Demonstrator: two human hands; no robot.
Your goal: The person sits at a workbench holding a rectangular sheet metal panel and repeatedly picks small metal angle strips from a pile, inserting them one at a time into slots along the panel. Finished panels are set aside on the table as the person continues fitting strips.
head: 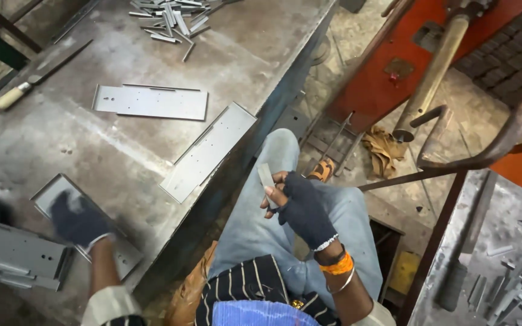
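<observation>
My right hand (300, 205), dark-gloved, is pinching a small flat metal strip (266, 176); my left hand (78, 220) is lying spread on a folded sheet-metal plate (122, 253) on the scuffed steel surface (43, 145).

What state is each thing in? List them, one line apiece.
left hand: gloved, blurred, resting on a flat sheet-metal plate at the steel workbench edge
right hand: gloved, gripping a small metal strip upright over the lap
long plate: lying flat, overhanging the bench edge
rectangular plate: flat on the bench
stacked plates: piled at left
file: lying unused
</observation>
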